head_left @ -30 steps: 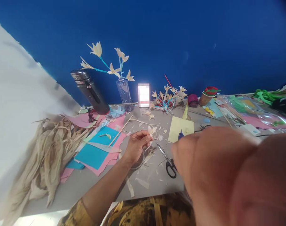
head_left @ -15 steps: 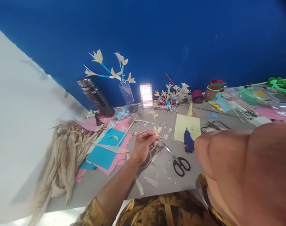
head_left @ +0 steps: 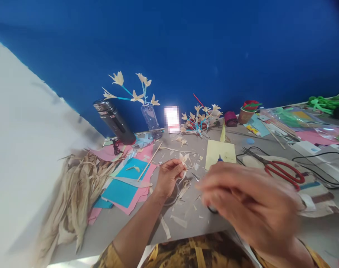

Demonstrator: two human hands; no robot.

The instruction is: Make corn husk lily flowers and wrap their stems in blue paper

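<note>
grey table (head_left: 102,227), paper scraps (head_left: 179,222) | blue wall (head_left: 214,44) | left grip (head_left: 168,176) pinching pale flower (head_left: 184,158) | right grip (head_left: 250,203) blurred, cannot tell

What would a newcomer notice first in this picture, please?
The right hand looms large and blurred at the lower right. Left of centre, pale flowers on blue stems stand in a see-through bottle before the deep blue wall. Near the middle, the left hand pinches a small pale flower.

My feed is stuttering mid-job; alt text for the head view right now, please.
The left hand pinches a small cream flower above a scrap-strewn table; the blurred right hand, its grip unclear, hides most of some black-handled scissors. Behind, blue-stemmed flowers rise from a clear bottle.
</note>
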